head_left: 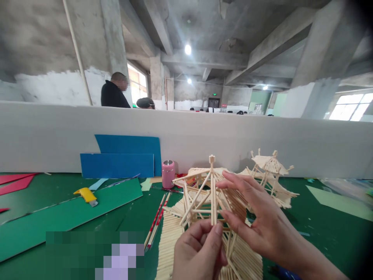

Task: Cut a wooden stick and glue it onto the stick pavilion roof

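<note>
A pavilion model of thin wooden sticks (201,192) stands in front of me, with a small block on its peak and slatted lower roofs. My left hand (199,249) pinches the lower end of the pale wooden sticks that slope down from the peak toward me. On the right side, my right hand (259,212) has its thumb and fingers spread beside the slatted roof slope. Its fingertips are close to the slats; whether they touch, I cannot tell. Both hands hide part of the lower roof.
A second stick pavilion (272,165) stands behind at the right. To the left are a pink flask (168,175), wrapped stick bundles (157,221), a yellow utility knife (86,195) and a green board (67,216). Blue boards (118,165) lean on a white partition (233,136). Beyond it are people.
</note>
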The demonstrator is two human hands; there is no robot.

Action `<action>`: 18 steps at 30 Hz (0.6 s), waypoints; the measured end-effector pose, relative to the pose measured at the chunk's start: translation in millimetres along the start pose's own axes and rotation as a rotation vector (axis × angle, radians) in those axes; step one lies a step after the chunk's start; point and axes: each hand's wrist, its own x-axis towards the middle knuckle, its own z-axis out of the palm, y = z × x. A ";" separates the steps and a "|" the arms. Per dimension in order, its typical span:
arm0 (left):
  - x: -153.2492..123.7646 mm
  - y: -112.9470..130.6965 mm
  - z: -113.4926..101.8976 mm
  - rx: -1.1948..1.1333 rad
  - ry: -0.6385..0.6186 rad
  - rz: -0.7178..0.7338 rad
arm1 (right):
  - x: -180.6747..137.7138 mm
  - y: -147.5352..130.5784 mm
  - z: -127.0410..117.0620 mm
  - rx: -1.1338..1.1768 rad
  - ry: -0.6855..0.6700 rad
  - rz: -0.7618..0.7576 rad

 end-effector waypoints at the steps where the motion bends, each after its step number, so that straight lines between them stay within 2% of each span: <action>1: 0.2 -0.4 -0.1 -0.006 0.000 0.003 | 0.0 0.1 0.2 0.003 -0.005 0.002; 18: 1.8 -3.5 -3.1 0.010 0.004 0.030 | -0.1 -1.1 1.3 -0.009 0.007 -0.020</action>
